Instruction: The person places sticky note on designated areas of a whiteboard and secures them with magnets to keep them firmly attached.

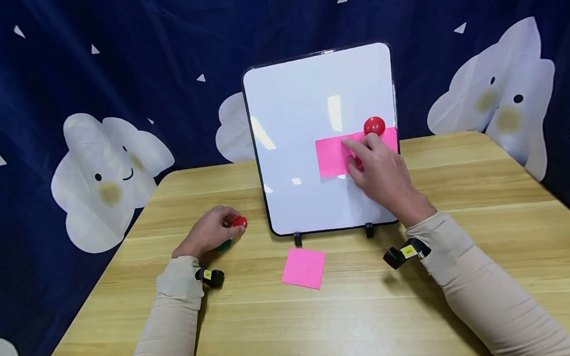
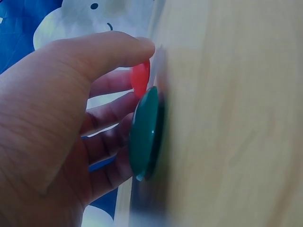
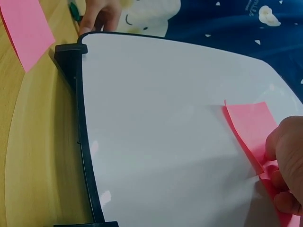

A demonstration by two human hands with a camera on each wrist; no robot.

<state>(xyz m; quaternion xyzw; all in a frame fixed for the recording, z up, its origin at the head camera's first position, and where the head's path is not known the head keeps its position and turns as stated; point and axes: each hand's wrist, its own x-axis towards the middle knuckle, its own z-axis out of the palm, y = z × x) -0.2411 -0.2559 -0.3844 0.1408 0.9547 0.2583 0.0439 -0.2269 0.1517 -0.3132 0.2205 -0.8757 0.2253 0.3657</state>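
My left hand (image 1: 214, 230) is low over the table at the left, pinching a red round magnet (image 1: 240, 222) by thumb and fingers. Beside that magnet a green round magnet (image 2: 146, 135) lies at the tabletop, partly under the hand. At the whiteboard (image 1: 290, 107), my right hand (image 1: 383, 174) holds a pink sticky note (image 1: 331, 156) against the surface with bent fingers. A second pink sticky note (image 1: 390, 138) adjoins it on the right, under another red magnet (image 1: 374, 125). My right fingers hide where the two notes meet.
A loose pink sticky note (image 1: 304, 268) lies on the wooden table (image 1: 299, 329) in front of the board. Two black feet (image 1: 369, 230) support the board's lower edge. Behind everything hangs a dark blue curtain (image 1: 178, 32) with cloud prints.
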